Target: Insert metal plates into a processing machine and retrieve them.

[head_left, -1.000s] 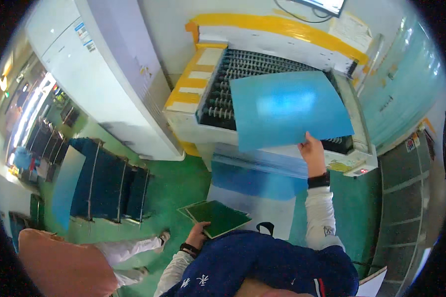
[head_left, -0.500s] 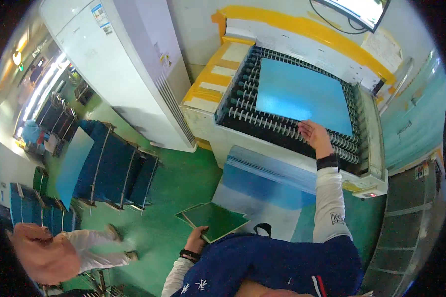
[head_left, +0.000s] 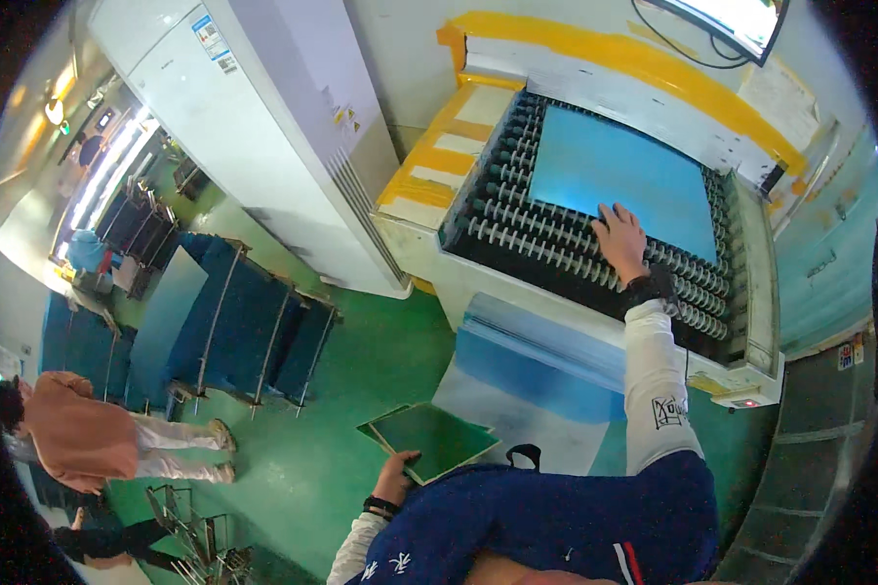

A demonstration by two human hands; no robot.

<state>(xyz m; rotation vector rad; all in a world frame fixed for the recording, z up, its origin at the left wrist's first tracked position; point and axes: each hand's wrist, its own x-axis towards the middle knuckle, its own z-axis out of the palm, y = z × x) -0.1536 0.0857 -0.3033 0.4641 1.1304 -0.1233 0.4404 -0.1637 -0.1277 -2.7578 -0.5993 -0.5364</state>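
My left hand point(head_left: 394, 477) is closed on the edge of a few thin green panels point(head_left: 442, 441), fanned slightly apart, low in front of my body. A blue rectangular panel point(head_left: 624, 174) lies flat on the roller conveyor point(head_left: 532, 244), whose rows of small pale discs sit in a dark bed. At the panel's near edge is my right hand point(head_left: 621, 244), palm down with fingers spread; the fingertips reach the edge, and none is wrapped around it. Whether they press on the panel I cannot tell.
Below the conveyor leans a stack of clear-blue sheets point(head_left: 541, 356). A tall white cabinet unit point(head_left: 263, 136) stands left of it. Racks of dark blue panels point(head_left: 229, 327) fill the left side. A person in an orange-brown top point(head_left: 88, 429) stands there, near metal racks point(head_left: 200, 536). A monitor point(head_left: 737, 24) hangs top right.
My right hand has moved forward to the blue panel's near edge, fingers now spread. The left hand still holds the green panels. The view has shifted, showing more of the people at left.
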